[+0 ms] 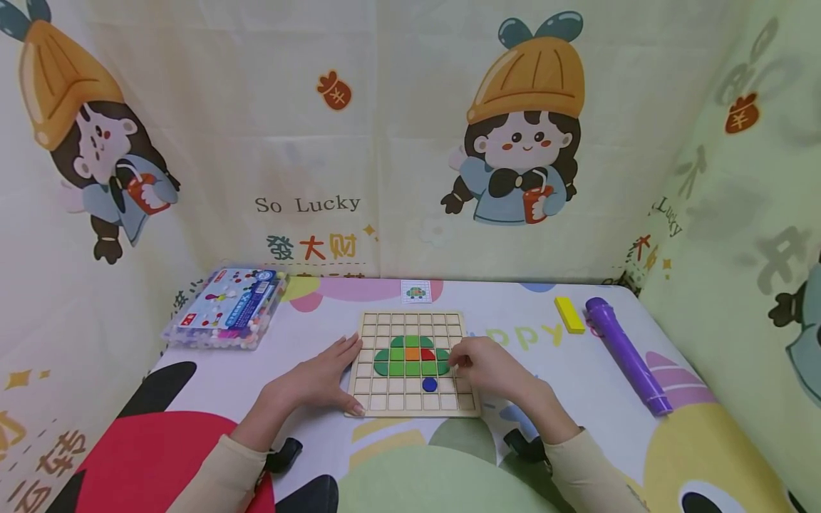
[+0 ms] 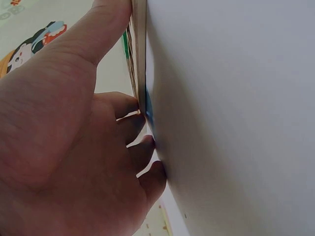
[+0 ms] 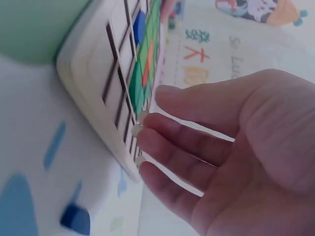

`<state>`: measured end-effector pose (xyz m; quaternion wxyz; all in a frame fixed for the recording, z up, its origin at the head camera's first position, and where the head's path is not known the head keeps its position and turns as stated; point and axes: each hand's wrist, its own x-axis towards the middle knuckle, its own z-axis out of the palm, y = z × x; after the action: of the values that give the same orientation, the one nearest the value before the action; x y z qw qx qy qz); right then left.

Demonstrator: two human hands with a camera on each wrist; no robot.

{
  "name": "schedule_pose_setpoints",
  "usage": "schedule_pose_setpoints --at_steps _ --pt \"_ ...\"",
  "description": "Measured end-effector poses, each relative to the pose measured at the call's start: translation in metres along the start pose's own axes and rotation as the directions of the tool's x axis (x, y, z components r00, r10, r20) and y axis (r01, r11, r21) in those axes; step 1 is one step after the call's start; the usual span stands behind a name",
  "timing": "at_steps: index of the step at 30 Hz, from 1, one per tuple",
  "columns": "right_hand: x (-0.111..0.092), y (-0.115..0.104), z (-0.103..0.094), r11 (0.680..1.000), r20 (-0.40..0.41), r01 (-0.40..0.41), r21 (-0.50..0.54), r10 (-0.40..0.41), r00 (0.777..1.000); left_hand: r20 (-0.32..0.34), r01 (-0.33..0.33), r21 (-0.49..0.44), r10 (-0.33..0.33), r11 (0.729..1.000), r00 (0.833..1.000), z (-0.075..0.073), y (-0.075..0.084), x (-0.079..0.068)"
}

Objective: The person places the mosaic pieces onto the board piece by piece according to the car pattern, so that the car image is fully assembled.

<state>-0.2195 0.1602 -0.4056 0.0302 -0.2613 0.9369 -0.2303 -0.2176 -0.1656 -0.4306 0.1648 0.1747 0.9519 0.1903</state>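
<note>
A pale wooden grid board (image 1: 394, 405) lies on the table between the hands. Green pieces (image 1: 405, 368) form a domed shape on it, around an orange square (image 1: 412, 354) and a red piece (image 1: 427, 354). Below them sits a round blue piece (image 1: 430, 385). My left hand (image 1: 317, 377) rests along the board's left edge, thumb at the near corner; in the left wrist view its fingertips meet the edge. Over the right side of the board is my right hand (image 1: 487, 367), fingertips beside the green pieces. The right wrist view shows its thumb apart from the fingers, nothing between them.
Behind the board lies a small picture card (image 1: 416, 292). A clear plastic box (image 1: 224, 306) of small colourful pieces stands at the back left. On the right are a yellow block (image 1: 569, 315) and a purple tube (image 1: 625, 353). Printed curtains (image 1: 410, 164) hang around the table.
</note>
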Motion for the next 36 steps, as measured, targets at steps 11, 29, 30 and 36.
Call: schedule_pose_setpoints --at_steps 11,29,30,36 --pt "-0.013 0.02 -0.024 0.995 0.124 -0.098 -0.007 0.099 0.987 -0.013 0.01 0.005 -0.01 1.0 1.0 0.002 0.0 0.001" --pt "-0.021 0.03 -0.027 0.969 0.242 -0.245 -0.045 0.248 0.938 -0.016 0.007 0.004 -0.007 1.0 1.0 0.001 0.001 -0.002" --pt "-0.021 0.03 -0.027 0.968 0.243 -0.246 -0.045 0.249 0.938 -0.016 0.008 0.006 -0.008 1.0 1.0 0.001 0.001 -0.002" --pt "-0.022 0.03 -0.027 0.966 0.258 -0.256 -0.036 0.256 0.932 -0.017 0.007 0.001 -0.007 1.0 1.0 0.001 0.002 -0.002"
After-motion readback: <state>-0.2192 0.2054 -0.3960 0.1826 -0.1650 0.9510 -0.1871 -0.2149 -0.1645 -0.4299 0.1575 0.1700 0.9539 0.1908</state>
